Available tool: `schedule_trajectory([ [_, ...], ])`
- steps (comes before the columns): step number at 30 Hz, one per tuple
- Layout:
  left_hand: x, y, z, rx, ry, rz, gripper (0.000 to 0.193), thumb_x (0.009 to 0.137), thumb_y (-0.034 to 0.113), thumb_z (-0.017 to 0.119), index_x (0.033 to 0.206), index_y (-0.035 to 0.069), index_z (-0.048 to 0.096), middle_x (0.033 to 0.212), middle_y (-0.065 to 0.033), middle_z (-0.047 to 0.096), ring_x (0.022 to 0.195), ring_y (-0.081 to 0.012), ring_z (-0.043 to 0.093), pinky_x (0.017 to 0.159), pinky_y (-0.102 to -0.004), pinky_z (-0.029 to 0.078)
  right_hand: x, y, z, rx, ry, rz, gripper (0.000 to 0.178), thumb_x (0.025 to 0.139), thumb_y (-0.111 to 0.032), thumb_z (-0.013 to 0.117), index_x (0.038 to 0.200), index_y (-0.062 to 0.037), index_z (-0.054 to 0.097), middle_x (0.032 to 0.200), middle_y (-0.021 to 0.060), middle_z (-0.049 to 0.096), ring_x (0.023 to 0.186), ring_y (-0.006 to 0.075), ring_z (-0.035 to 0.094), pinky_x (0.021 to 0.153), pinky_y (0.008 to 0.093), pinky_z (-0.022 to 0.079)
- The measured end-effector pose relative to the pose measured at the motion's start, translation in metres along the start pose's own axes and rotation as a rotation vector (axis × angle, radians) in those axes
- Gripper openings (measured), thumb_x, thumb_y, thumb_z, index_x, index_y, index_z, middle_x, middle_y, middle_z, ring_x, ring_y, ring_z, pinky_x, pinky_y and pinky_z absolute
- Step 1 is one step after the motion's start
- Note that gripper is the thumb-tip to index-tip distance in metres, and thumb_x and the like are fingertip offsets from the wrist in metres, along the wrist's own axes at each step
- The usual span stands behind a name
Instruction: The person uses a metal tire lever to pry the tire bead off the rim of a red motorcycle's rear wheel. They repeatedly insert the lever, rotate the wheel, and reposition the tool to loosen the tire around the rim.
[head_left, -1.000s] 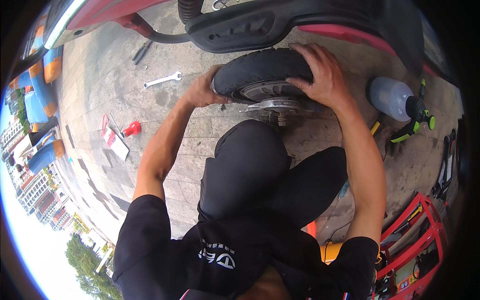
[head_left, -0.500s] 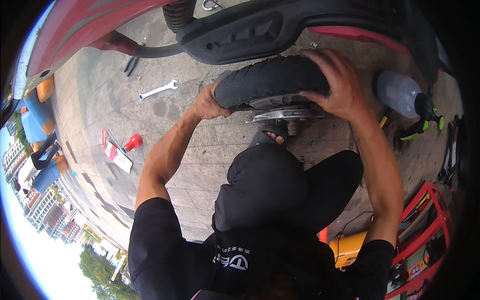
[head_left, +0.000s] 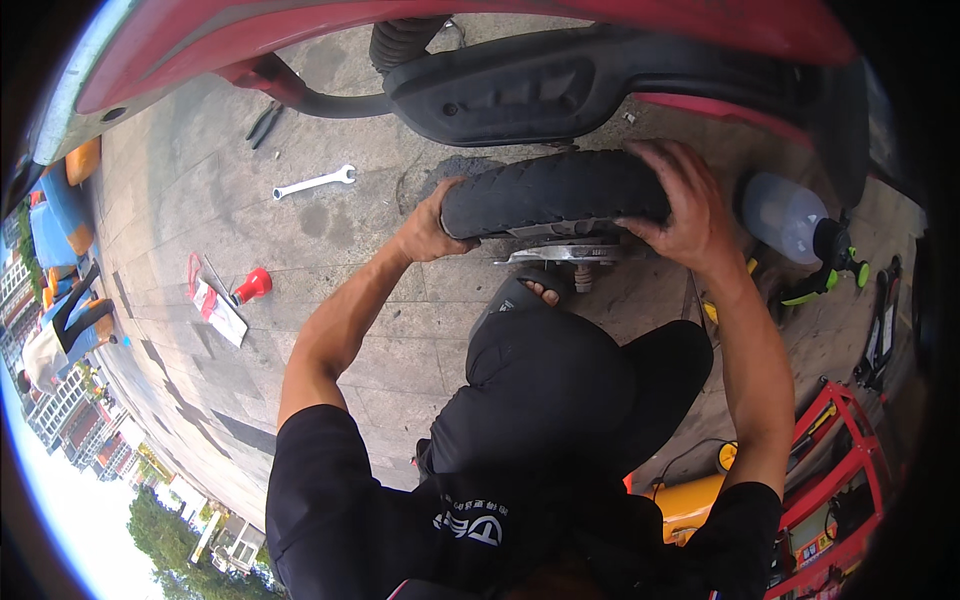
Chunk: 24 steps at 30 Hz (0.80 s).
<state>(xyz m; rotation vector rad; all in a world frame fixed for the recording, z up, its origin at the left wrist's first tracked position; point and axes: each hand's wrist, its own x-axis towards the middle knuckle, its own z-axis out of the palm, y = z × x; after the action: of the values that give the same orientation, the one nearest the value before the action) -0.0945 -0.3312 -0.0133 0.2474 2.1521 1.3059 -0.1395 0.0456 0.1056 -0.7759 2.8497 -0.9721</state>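
**Both hands on the wheel under the scooter**

The red scooter (head_left: 300,40) hangs over everything, its black rear guard (head_left: 560,85) just above the wheel (head_left: 555,195) that I have between my hands. The wheel lies nearly flat, close over the paved ground, tread outward, with the metal hub (head_left: 565,255) showing on the side toward me and my foot (head_left: 545,292) tucked just below it.

I judge this wheel to be heavy for its size — thick rubber on a metal hub — and stiff enough that it will not fold in my grip. The tread is ribbed and dry, so it should not slip. The best hold is the one I have: opposite sides of the tyre, so the weight stays balanced. The hub is hard-edged, with a bolt end sticking out, so I keep off it.

My left hand (head_left: 430,225) is wrapped around the left end of the tyre, thumb over the top. My right hand (head_left: 680,205) is spread over the right end, fingers curled down onto the tread. Both are gripping, neither is free.

Around me: a clear bottle (head_left: 785,215) with a green-and-black sprayer just right of my right hand, a red rack (head_left: 850,470) at lower right, a wrench (head_left: 315,181) lying well apart on the paving, and a small red funnel (head_left: 253,285) beside some paper.

Against half a second ago, the wheel sits a little lower in view and further from the guard — my hands are in the same places on the tyre.
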Motion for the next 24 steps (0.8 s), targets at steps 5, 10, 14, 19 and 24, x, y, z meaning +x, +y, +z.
schedule_trajectory([
  [5, 0.001, -0.016, 0.014, -0.129, 0.075, -0.024, 0.088, 0.057, 0.010, 0.086, 0.137, 0.002, 0.051, 0.122, -0.0133, 0.066, 0.115, -0.0252, 0.063, 0.105, -0.0362, 0.046, -0.002, 0.008, 0.003, 0.023, 0.023, -0.033, 0.078, 0.066, -0.034, 0.087, 0.135, -0.0109, 0.058, 0.124, 0.0147, 0.060, 0.114, 0.0376, 0.059, 0.099, 0.0466, 0.047],
  [10, 0.008, -0.016, 0.006, -0.241, 0.004, -0.128, 0.077, 0.056, 0.005, 0.083, 0.129, 0.004, 0.060, 0.117, -0.0085, 0.069, 0.109, -0.0202, 0.064, 0.102, -0.0337, 0.047, -0.003, 0.014, 0.008, -0.006, 0.053, -0.035, 0.077, 0.068, -0.038, 0.086, 0.135, -0.0110, 0.058, 0.126, 0.0155, 0.060, 0.114, 0.0383, 0.059, 0.098, 0.0468, 0.048],
  [14, 0.014, -0.012, -0.001, -0.284, -0.086, -0.160, 0.076, 0.056, 0.004, 0.084, 0.128, 0.004, 0.061, 0.119, -0.0074, 0.069, 0.109, -0.0190, 0.063, 0.101, -0.0333, 0.047, -0.002, 0.013, 0.008, -0.035, 0.059, -0.013, 0.077, 0.069, -0.040, 0.085, 0.135, -0.0109, 0.057, 0.124, 0.0157, 0.061, 0.114, 0.0380, 0.059, 0.098, 0.0467, 0.048],
  [19, 0.004, 0.019, 0.001, -0.201, 0.065, -0.055, 0.075, 0.056, 0.016, 0.091, 0.124, 0.000, 0.063, 0.120, -0.0102, 0.068, 0.110, -0.0226, 0.065, 0.100, -0.0359, 0.049, -0.002, 0.008, 0.002, -0.022, 0.019, 0.001, 0.077, 0.069, -0.038, 0.087, 0.134, -0.0104, 0.058, 0.124, 0.0158, 0.062, 0.114, 0.0372, 0.060, 0.097, 0.0474, 0.048],
  [24, 0.012, 0.080, -0.011, 0.120, 0.156, 0.208, 0.085, 0.054, 0.034, 0.095, 0.120, -0.006, 0.062, 0.117, -0.0229, 0.067, 0.110, -0.0320, 0.067, 0.097, -0.0421, 0.051, 0.004, 0.003, -0.004, 0.072, -0.016, 0.037, 0.077, 0.064, -0.038, 0.090, 0.128, -0.0082, 0.059, 0.118, 0.0176, 0.065, 0.111, 0.0388, 0.062, 0.095, 0.0467, 0.051],
])
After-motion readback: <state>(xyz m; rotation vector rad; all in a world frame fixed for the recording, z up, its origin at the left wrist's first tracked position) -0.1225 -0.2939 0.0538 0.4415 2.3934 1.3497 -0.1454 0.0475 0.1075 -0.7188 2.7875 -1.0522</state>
